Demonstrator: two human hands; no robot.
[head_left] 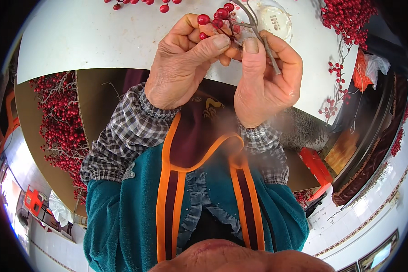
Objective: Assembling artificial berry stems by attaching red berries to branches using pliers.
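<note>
- Pinching a small sprig of red berries (216, 17), the left hand (183, 63) presses thumb and forefinger together on its thin stems, above the white table (99, 36).
- The right hand (265, 77) closes its thumb and fingers on a grey twig (264, 41) that sticks up and forks above the knuckles.
- Both hands meet at the fingertips, the berry sprig touching the twig where the thumbs come together.
- A clear round dish (274, 18) sits on the table just behind the hands.
- More berry branches (344, 18) lie at the table's far right edge, and a big heap of berries (59, 122) fills a cardboard box below the table on the left.
- Checked cuffs and teal sleeves cover both forearms.
</note>
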